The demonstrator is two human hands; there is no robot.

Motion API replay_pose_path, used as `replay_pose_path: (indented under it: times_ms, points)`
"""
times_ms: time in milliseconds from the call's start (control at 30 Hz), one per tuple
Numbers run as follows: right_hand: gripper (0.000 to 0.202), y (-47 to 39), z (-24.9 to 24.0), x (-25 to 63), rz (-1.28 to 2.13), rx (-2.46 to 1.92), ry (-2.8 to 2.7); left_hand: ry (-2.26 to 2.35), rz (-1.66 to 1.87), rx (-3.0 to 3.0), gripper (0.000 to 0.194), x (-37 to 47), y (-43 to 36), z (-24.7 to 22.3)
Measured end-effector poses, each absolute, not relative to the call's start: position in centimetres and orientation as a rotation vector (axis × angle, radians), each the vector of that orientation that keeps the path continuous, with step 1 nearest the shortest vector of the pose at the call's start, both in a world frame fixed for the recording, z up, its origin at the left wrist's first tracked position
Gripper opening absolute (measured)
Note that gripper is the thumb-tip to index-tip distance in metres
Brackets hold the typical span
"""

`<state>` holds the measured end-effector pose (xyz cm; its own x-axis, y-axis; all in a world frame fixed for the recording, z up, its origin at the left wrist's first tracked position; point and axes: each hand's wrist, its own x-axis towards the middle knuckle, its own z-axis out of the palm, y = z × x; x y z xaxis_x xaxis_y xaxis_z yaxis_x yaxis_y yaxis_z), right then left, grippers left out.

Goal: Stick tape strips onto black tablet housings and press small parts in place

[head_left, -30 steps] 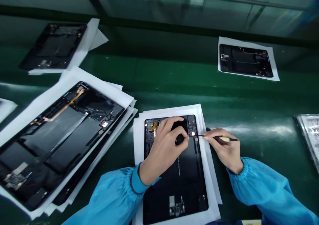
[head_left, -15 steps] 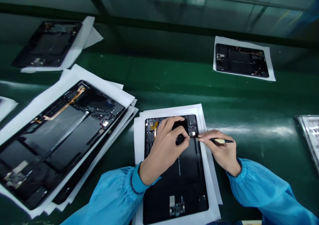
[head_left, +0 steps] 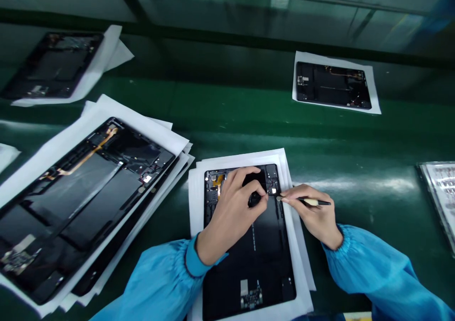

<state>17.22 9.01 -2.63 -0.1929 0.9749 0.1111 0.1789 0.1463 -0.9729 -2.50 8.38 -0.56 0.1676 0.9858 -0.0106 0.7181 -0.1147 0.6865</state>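
An opened tablet (head_left: 254, 264), its inner boards and cables showing, lies on white sheets in front of me. My left hand (head_left: 238, 202) is over its upper part, thumb and index finger pinched together near the right edge; whatever is between them is too small to make out. From the right, my right hand (head_left: 314, 209) grips a slim, pen-like tool (head_left: 311, 201), black with a cream section. The tool's tip points left, at the tablet's upper right edge beside a small bright part (head_left: 273, 191). My fingers cover some of the tablet's upper boards.
On the left is a stack of opened tablets (head_left: 103, 183) interleaved with white sheets. Further tablets lie at the back left (head_left: 53, 65) and back right (head_left: 332, 84). A clear-edged tray (head_left: 442, 193) stands at the right edge of the green table (head_left: 227, 112).
The whole view has shifted slightly, so most things appear a little further left. Both hands keep nearly the same pose over the tablet.
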Motion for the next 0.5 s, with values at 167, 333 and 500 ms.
replay_pose_path:
  times_ms: [167,333,500]
  points:
    - [0.008,8.8,-3.0,18.0,1.082,-1.218,-1.552,1.603,0.637,1.894,0.012,-2.6,8.3,-0.6]
    - [0.008,9.1,-3.0,18.3,1.097,-1.208,-1.488,1.599,0.651,1.882,0.009,-2.4,8.5,-0.6]
    - [0.034,9.7,-0.5,17.5,1.096,-1.135,-1.429,1.530,0.791,1.736,0.014,-3.9,7.7,0.9]
